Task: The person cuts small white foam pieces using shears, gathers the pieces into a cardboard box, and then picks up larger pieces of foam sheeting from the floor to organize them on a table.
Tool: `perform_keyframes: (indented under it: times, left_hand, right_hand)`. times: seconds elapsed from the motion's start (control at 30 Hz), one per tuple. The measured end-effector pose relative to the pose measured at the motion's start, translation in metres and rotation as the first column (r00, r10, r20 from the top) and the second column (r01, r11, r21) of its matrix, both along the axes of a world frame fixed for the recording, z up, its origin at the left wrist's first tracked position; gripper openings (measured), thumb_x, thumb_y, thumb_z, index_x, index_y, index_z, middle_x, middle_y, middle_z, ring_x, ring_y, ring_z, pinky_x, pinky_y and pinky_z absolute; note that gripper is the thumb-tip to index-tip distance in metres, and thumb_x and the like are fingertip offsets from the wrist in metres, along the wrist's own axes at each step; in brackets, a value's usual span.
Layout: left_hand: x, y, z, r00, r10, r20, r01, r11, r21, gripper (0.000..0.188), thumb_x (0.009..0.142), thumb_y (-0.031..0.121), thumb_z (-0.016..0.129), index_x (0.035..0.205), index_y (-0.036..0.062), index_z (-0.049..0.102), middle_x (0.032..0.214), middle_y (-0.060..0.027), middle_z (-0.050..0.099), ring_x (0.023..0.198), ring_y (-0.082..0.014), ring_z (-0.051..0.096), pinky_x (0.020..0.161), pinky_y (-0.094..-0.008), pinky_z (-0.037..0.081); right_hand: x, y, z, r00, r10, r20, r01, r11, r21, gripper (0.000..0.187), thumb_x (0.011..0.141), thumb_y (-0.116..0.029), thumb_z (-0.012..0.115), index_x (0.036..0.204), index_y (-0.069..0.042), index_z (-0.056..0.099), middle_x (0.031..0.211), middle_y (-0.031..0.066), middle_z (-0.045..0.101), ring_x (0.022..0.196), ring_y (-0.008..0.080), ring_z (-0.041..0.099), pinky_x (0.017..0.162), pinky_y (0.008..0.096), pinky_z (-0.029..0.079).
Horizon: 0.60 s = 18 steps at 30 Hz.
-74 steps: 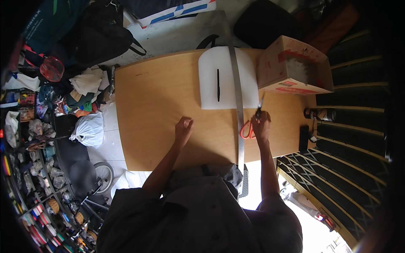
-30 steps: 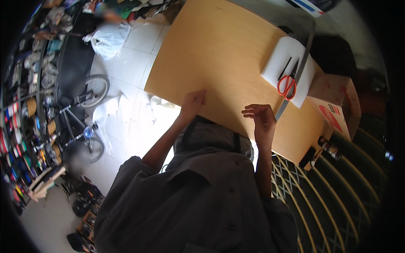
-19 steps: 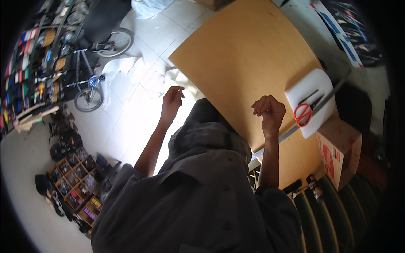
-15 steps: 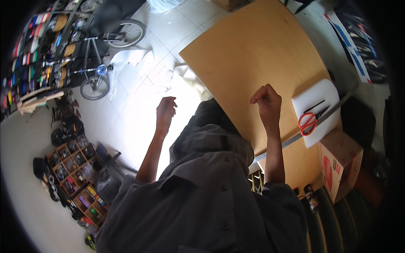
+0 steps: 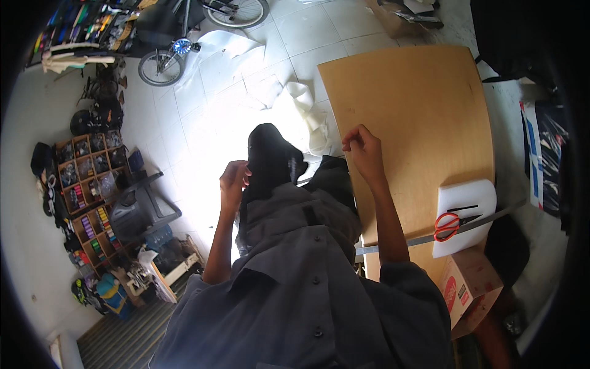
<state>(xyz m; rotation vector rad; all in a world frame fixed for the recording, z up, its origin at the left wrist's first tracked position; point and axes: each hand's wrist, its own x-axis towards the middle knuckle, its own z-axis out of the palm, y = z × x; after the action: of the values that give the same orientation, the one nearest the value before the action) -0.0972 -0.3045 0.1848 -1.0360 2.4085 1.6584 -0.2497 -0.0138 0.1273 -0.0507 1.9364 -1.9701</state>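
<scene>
My left hand [image 5: 234, 178] hangs beside my dark trouser leg [image 5: 270, 154], its fingers loosely bent and a little apart, with nothing seen in them. Above the near left edge of the wooden tabletop [image 5: 412, 117] is my right hand [image 5: 364, 147], fingers curled in toward the thumb and nothing visible in the grip. Farther right on the table, red-handled scissors [image 5: 446, 227] and a slim black tool [image 5: 463, 208] lie on a white sheet [image 5: 473, 195]. A long grey metal ruler [image 5: 421, 239] crosses the table behind my right forearm.
A cardboard box [image 5: 470, 289] stands at the lower right. To the left are a wooden compartment shelf [image 5: 83, 178] and a dark plastic chair [image 5: 144, 209]. A bicycle [image 5: 163, 66] and crumpled off-white sheeting [image 5: 301, 114] are on the tiled floor ahead.
The view has shifted, so the bicycle sits higher and the table farther right and lower. One leg now shows forward. Both hands stay loosely bent, with nothing visibly picked up.
</scene>
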Motion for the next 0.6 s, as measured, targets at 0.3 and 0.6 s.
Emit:
perform_keyframes:
  times: [0.3, 0.6]
  left_hand:
    - [-0.009, -0.052, -0.026, 0.999, -0.002, -0.044, 0.006, 0.996, 0.091, 0.021, 0.095, 0.017, 0.050, 0.105, 0.0020, 0.061, 0.075, -0.0027, 0.061, 0.060, -0.0069, 0.052, 0.053, -0.0211, 0.040]
    - [-0.052, -0.157, -0.192, 0.995, -0.097, -0.003, 0.095, 0.967, 0.237, 0.021, 0.097, 0.014, 0.045, 0.103, 0.0009, 0.061, 0.076, -0.0045, 0.060, 0.060, -0.0075, 0.050, 0.056, -0.0225, 0.043]
  right_hand:
    - [0.000, -0.056, -0.026, 0.999, 0.013, 0.029, -0.013, 0.999, 0.029, 0.008, 0.091, 0.001, 0.048, 0.091, 0.000, 0.056, 0.076, 0.0067, 0.062, 0.065, 0.0123, 0.061, 0.061, 0.0259, 0.050]
    - [0.006, -0.191, -0.224, 0.945, 0.176, 0.275, -0.241, 0.945, 0.221, 0.011, 0.091, -0.011, 0.054, 0.092, -0.001, 0.060, 0.077, 0.0083, 0.066, 0.060, 0.0144, 0.065, 0.051, 0.0275, 0.051]
